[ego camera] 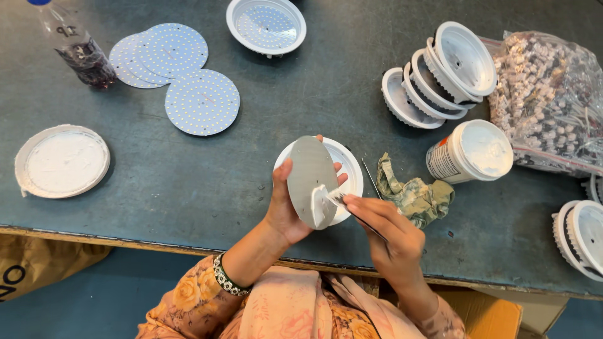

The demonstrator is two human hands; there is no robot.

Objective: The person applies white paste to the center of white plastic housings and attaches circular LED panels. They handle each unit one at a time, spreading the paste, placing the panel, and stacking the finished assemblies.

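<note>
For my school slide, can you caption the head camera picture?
Left hand holds a grey disc while right hand spreads white paste with a thin tool.

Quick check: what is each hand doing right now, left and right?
Left hand: closed on a grey round disc smeared with white paste.
Right hand: closed on a thin spreading tool touching the disc.

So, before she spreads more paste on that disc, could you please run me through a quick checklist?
1. Left hand grips the disc: ok.
2. Right hand holds the spreader: ok.
3. Paste on the disc: ok, a white dab.
4. Housing ready beneath: ok.
5. Paste tub open: ok.
6. Paste covers the whole disc: not ok.
</note>
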